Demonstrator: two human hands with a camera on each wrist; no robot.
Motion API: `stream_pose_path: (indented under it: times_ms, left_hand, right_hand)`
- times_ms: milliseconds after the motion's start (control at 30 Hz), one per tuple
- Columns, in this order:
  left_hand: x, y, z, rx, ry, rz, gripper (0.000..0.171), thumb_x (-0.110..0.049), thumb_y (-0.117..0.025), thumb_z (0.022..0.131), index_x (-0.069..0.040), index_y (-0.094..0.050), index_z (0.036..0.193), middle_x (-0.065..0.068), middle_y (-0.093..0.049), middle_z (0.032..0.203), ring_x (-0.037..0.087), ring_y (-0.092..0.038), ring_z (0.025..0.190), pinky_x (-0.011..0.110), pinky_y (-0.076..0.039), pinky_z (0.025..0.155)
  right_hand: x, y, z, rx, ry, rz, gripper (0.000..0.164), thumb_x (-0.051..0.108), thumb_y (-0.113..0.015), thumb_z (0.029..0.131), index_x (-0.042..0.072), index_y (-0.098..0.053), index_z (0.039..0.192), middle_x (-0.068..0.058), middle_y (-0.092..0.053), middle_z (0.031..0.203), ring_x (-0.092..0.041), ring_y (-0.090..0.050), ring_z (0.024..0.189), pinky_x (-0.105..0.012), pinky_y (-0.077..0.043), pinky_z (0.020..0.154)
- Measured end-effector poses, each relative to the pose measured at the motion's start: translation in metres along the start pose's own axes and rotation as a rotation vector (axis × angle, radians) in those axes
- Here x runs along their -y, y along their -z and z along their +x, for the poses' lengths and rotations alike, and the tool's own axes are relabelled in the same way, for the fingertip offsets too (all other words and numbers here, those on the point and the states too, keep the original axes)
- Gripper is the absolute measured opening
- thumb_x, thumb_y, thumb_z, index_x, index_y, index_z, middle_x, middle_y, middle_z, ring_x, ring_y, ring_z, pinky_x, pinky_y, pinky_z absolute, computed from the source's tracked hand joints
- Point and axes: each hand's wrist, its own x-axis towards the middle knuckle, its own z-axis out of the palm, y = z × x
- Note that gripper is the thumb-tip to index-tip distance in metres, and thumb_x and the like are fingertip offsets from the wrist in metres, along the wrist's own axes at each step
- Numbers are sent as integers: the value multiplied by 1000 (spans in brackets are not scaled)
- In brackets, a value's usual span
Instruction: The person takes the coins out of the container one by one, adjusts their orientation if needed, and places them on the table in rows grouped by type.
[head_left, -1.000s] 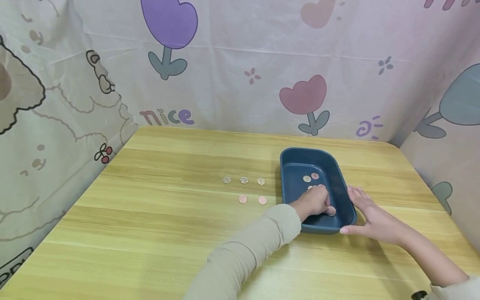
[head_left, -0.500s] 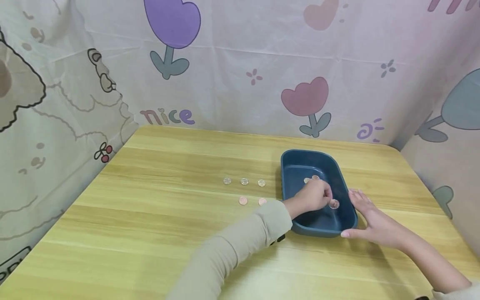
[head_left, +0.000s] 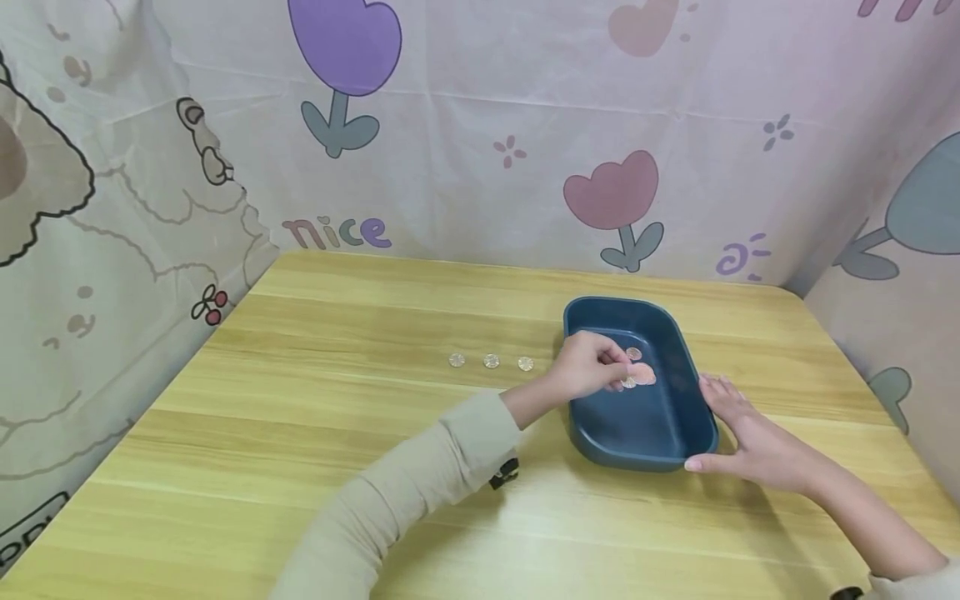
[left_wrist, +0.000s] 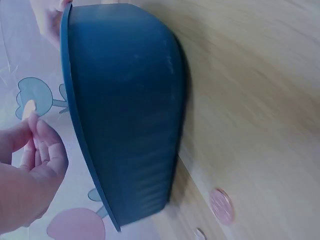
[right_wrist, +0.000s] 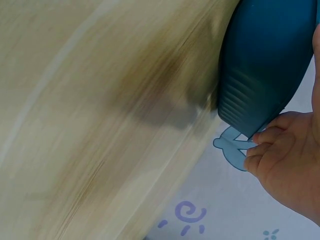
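Observation:
My left hand is above the blue tray in the head view, pinching a copper-coloured coin between thumb and fingertips. Below it in the tray, a copper coin and a silvery coin show; the hand hides part of the tray floor. With fingers extended, my right hand touches the tray's right side, its thumb at the near right corner. Left of the tray, three silvery coins, one of them the middle coin, lie in a row. A copper coin lies on the table in the left wrist view.
The wooden table reaches back to a printed cloth hung behind it, with more cloth at both sides. A small black object shows under my left wrist.
My left hand has lifted from the tray floor and moved left and away from me with a copper coin. That arm now covers the two copper coins on the table. The right hand stays put.

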Motion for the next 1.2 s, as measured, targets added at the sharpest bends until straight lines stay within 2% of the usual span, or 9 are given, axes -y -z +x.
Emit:
stream_pose_path:
  times_ms: [200,333,433,533,633,733,900,1000,1200]
  left_hand:
    - [8,19,-10,-32,40,-80,13,-5,-65,84,8,-67,86,24,-68,80,36,-67,74,29,-57,62]
    - [15,32,-18,-56,80,-75,12,-5,-65,84,6,-67,87,24,-68,82,23,-65,62,34,-57,67]
    - [22,42,-25,-64,88,-68,13,-7,-67,83,6,-67,87,19,-67,76,20,-64,60,37,-57,70]
    - [30,52,-33,-55,78,-75,17,-9,-68,84,7,-67,88,21,-67,77,24,-65,64,33,-57,71]
    - [37,62,-41,-55,71,-76,19,-11,-68,83,7,-67,88,20,-66,77,17,-62,61,27,-56,70]
    - [44,72,-48,-68,81,-54,19,-11,-68,84,7,-67,88,20,-66,77,4,-57,59,22,-55,66]
    - [58,88,-59,-95,135,3,17,-13,-66,85,4,-67,86,15,-65,72,6,-56,59,24,-53,60]
    - [67,97,-66,-121,180,22,15,-11,-64,87,4,-65,86,10,-64,70,6,-56,59,26,-53,61]
    - [81,113,-79,-172,233,89,16,-13,-64,87,3,-66,87,13,-65,77,8,-55,61,28,-55,67]
  right_hand:
    - [-1,1,0,-2,-4,-3,109,35,-76,74,-3,-4,147,-32,-3,150,-48,7,138,-71,-3,102]
    - [0,1,1,-3,-9,-6,109,36,-76,74,-3,-4,147,-32,-4,150,-48,7,138,-72,-5,101]
    - [1,1,1,-2,-11,-11,110,36,-76,73,-4,-5,146,-33,-5,150,-49,7,138,-72,-6,101]
    - [2,2,1,0,-13,-13,109,36,-76,73,-4,-5,146,-33,-5,150,-49,6,138,-73,-7,100]
    - [2,2,1,2,-16,-9,109,36,-76,73,-4,-5,146,-33,-6,150,-48,7,139,-73,-7,100]
    - [2,2,1,4,-17,-5,109,36,-76,74,-4,-5,146,-32,-6,150,-48,8,139,-73,-7,100]
    - [2,1,1,3,-15,-5,110,36,-76,73,-3,-4,147,-32,-5,150,-47,8,139,-73,-7,100]
    - [2,1,0,3,-13,-3,110,35,-76,74,-3,-4,147,-32,-5,150,-47,8,139,-73,-7,100]
    - [2,1,1,6,-14,-4,110,35,-76,74,-2,-4,147,-31,-4,151,-47,8,139,-73,-7,100]
